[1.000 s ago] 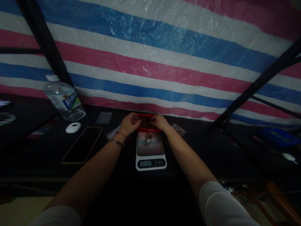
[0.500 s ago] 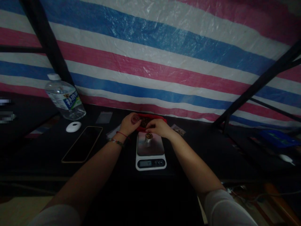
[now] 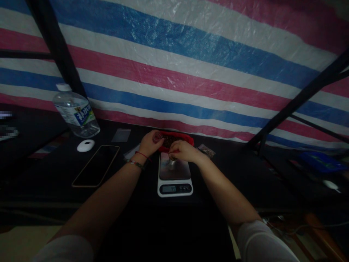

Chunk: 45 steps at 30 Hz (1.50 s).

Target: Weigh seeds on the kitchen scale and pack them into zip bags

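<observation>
Two bare hands are at work around one white kitchen scale with a square metal plate [image 3: 177, 173]. On that plate stands one small silvery metal cup [image 3: 172, 162], partly hidden by the right hand [image 3: 181, 151]. The right fingertips are drawn together at the cup's rim; whether they pinch anything, I cannot tell. The left hand [image 3: 149, 143] has its fingers curled round one small, reddish, see-through round piece [image 3: 157, 137] at the left end of a red, shallow container [image 3: 191, 139] — just behind the scale — with many dark brown bits [image 3: 170, 140] inside, too many to count.

The scale's lit display [image 3: 169, 189] shows two digits, perhaps 49, though the dim view blurs them. Two bracelets ring the left wrist: one red cord [image 3: 144, 156] and one beaded band [image 3: 136, 164].

Three clear plastic bags are in sight: one flat bag [image 3: 121, 135], one beside the left wrist [image 3: 132, 153], and one holding small bits [image 3: 206, 151] right of the container. One black-screened phone [image 3: 96, 166], one white rounded gadget [image 3: 85, 145] and one clear, white-capped bottle [image 3: 77, 114] (its blue-and-green label bears large white characters) sit to the left.
</observation>
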{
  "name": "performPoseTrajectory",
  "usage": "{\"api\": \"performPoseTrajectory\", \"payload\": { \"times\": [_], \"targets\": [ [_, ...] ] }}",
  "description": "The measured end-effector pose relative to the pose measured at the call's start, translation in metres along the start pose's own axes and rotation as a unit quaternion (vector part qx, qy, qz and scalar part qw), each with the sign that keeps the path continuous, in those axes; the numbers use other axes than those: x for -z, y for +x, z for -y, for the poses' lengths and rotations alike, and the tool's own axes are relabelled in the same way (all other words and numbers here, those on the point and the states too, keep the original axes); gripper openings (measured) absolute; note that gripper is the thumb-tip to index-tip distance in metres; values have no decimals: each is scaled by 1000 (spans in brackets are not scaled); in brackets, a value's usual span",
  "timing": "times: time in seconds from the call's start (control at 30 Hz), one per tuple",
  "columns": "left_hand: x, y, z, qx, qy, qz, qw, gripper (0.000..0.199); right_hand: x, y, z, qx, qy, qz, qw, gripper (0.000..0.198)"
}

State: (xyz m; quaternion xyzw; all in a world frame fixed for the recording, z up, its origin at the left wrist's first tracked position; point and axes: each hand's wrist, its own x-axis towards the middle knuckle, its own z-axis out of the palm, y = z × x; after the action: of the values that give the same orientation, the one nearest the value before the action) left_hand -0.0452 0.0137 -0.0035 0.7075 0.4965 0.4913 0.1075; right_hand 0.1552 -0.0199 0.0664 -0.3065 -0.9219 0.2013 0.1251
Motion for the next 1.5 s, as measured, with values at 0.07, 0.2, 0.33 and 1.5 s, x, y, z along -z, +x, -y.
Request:
{"api": "performPoseTrajectory", "payload": {
  "times": [0.07, 0.2, 0.33, 1.5],
  "targets": [
    [0, 0, 0, 1, -1, 1, 1000, 29, -1, -1, 0, 3, 4, -5, 1000, 22],
    [0, 0, 0, 2, -6, -1, 1000, 28, -2, -1, -2, 9, 7, -21, 1000, 27],
    [-1, 0, 3, 7, -3, 2, 1000, 29, -2, -2, -7, -6, 0, -36, 999, 27],
    [0, -2, -9, -36, 30, 5, 999, 38, -24, -30, -70, -199, 129, -381, 894, 37]
  ]
}}
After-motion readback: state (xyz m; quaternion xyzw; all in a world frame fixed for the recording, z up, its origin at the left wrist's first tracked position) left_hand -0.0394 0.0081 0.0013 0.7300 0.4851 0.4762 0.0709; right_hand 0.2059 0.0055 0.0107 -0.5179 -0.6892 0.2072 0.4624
